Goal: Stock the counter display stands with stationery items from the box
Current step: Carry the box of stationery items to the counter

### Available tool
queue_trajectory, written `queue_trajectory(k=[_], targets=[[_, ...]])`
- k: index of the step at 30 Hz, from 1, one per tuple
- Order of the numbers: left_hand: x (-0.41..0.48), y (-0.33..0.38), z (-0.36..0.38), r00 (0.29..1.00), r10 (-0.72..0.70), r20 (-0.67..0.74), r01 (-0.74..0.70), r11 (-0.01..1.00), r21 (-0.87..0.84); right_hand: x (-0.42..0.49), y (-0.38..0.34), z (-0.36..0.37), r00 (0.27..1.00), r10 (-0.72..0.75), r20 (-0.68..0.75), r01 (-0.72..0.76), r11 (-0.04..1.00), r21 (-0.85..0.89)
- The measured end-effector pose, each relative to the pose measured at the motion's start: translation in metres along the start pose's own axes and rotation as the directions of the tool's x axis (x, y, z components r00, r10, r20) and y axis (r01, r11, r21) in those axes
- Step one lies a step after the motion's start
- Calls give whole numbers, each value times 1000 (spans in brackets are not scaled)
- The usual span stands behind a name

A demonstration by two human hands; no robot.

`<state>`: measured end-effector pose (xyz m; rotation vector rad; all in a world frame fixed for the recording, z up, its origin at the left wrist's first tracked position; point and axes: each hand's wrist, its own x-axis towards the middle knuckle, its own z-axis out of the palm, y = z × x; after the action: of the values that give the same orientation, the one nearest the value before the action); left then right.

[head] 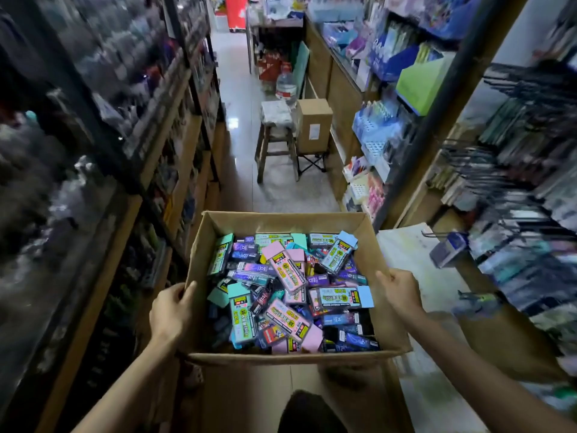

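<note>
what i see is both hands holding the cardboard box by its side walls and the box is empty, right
Not empty: the head view shows the cardboard box filled with stationery packs, pink, mint, blue and dark ones. The rest holds: the left hand and right hand hold it by its side walls.

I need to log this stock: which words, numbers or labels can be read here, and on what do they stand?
"200": on the yellow-green label of the blue pack in the cardboard box, and again on the pink pack.
Other print on the packs: too small and blurred to read.
White label on the brown carton by the stool: too small to read.
Shelf goods on both sides: blurred, nothing readable.
</note>
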<state>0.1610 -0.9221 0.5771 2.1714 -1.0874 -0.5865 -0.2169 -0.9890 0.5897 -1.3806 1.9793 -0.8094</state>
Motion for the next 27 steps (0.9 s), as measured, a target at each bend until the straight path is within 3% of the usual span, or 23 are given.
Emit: queue_trajectory(k=[11, 16, 27], targets=[[260, 89, 73, 1000, -20, 15, 20, 1000, -3, 272, -89, 96, 996, 62, 64, -59, 997, -48], [372, 130, 97, 1000, -22, 2, 22, 1000, 9, 390, -151, 129, 993, -53, 106, 57, 998, -32], [668, 209, 150, 997, -27, 67, 29, 999, -29, 619, -256, 240, 999, 44, 27, -42, 996, -84]])
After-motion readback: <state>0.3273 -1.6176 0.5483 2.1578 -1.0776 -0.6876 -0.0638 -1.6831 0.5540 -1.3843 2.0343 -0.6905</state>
